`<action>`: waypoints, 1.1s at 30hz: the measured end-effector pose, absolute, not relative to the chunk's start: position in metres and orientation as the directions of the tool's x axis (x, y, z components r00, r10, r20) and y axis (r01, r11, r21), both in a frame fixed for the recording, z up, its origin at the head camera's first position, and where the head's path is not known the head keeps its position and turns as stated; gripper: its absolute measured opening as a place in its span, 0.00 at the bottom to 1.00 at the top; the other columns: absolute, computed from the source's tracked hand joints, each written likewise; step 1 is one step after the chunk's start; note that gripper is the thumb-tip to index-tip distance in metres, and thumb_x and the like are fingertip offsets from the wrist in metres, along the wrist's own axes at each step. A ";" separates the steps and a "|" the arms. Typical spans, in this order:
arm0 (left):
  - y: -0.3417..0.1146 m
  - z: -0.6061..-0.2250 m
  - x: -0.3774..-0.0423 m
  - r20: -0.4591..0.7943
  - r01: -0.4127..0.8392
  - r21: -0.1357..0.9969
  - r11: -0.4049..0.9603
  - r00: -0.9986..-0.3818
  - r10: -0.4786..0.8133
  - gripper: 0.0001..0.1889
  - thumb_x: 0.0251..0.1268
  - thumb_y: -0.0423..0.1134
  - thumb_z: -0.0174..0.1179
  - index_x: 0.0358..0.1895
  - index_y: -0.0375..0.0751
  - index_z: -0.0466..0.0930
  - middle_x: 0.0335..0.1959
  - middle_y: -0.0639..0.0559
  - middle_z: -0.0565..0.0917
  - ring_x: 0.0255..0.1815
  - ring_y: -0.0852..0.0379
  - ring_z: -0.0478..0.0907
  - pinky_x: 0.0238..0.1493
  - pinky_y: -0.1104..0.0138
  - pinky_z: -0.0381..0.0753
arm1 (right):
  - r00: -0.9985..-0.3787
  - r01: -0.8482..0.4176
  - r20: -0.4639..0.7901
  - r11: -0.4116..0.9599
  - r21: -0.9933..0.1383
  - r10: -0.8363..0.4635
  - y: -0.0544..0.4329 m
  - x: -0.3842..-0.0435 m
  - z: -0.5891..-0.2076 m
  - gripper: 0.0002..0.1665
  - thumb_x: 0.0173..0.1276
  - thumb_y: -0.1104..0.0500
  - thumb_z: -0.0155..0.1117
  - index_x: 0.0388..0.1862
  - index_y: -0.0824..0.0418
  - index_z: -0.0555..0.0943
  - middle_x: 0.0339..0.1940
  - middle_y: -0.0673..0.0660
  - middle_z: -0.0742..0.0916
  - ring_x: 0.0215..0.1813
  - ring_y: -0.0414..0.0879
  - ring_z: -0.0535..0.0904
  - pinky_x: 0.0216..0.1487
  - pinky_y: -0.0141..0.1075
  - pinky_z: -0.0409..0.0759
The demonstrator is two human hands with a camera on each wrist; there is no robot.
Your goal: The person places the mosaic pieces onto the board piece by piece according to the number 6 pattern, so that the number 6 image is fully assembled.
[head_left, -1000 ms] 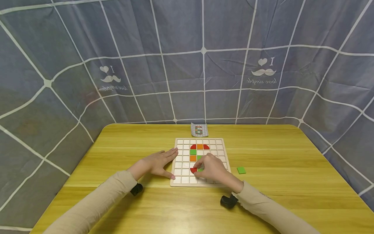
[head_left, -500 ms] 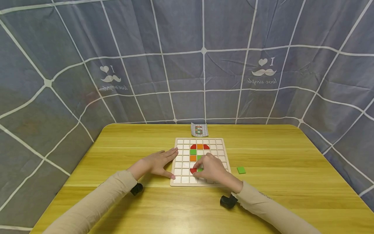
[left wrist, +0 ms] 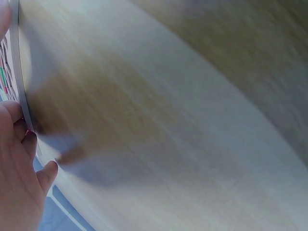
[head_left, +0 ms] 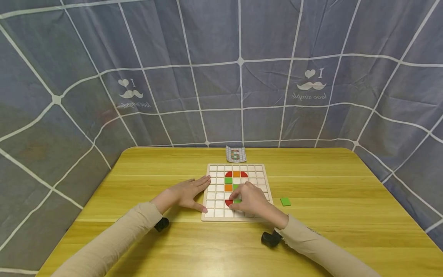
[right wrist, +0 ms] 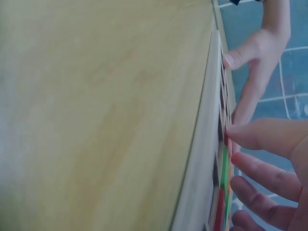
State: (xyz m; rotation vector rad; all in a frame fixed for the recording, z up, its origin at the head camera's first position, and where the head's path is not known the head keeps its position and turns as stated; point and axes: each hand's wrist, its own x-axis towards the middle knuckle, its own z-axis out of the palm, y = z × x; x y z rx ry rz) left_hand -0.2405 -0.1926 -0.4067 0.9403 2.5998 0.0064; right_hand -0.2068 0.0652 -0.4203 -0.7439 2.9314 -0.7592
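Observation:
A white gridded wooden board [head_left: 212,213] lies on the table and bears several red, orange and green tiles. My left hand [head_left: 185,193], fingers spread, rests along the board's left edge, thumb near its front left corner. Over the lower middle of the grid, my right hand [head_left: 252,198] pinches a red quarter-round tile [head_left: 228,202] between thumb and index finger, low in its square. In the right wrist view the thumb [right wrist: 260,134] and index fingertip meet at that red tile, level with the grid. The right hand hides part of the green tiles beside it.
A loose green square tile [head_left: 285,201] lies on the table right of the board. Behind the board stands a small printed pattern card [head_left: 236,154]. A grey gridded curtain [head_left: 221,84] surrounds the table's [head_left: 328,184] back and sides.

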 end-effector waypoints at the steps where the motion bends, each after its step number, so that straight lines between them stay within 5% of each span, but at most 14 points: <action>1: -0.193 -0.406 -0.240 -0.344 0.618 0.133 0.775 -0.704 0.621 0.55 0.57 0.71 0.55 0.78 0.40 0.43 0.80 0.46 0.42 0.80 0.50 0.43 0.77 0.50 0.52 | -0.887 -0.439 0.092 0.765 -0.471 -0.452 0.067 -0.207 -0.420 0.09 0.50 0.49 0.77 0.30 0.49 0.89 0.35 0.44 0.88 0.34 0.38 0.72 0.25 0.29 0.69; 12: -0.194 -0.405 -0.236 -0.331 0.629 0.160 0.761 -0.692 0.642 0.56 0.56 0.73 0.54 0.78 0.39 0.43 0.80 0.45 0.42 0.80 0.49 0.44 0.77 0.50 0.51 | -0.834 -0.539 0.193 0.688 -0.487 -0.517 0.106 -0.214 -0.415 0.11 0.53 0.54 0.76 0.36 0.51 0.89 0.36 0.45 0.87 0.41 0.44 0.78 0.38 0.33 0.76; 22: -0.194 -0.409 -0.238 -0.335 0.621 0.125 0.774 -0.708 0.622 0.55 0.57 0.70 0.56 0.78 0.40 0.43 0.80 0.46 0.42 0.79 0.47 0.48 0.76 0.50 0.54 | -0.862 -0.500 0.204 0.710 -0.496 -0.465 0.151 -0.215 -0.411 0.14 0.54 0.56 0.75 0.42 0.54 0.87 0.42 0.49 0.87 0.41 0.46 0.78 0.39 0.35 0.77; 33: -0.193 -0.408 -0.240 -0.332 0.621 0.132 0.772 -0.706 0.625 0.55 0.57 0.70 0.56 0.78 0.41 0.43 0.80 0.46 0.42 0.79 0.48 0.46 0.77 0.50 0.52 | -0.866 -0.491 0.185 0.722 -0.489 -0.464 0.196 -0.216 -0.409 0.17 0.55 0.58 0.74 0.45 0.59 0.86 0.45 0.54 0.88 0.45 0.53 0.81 0.45 0.49 0.81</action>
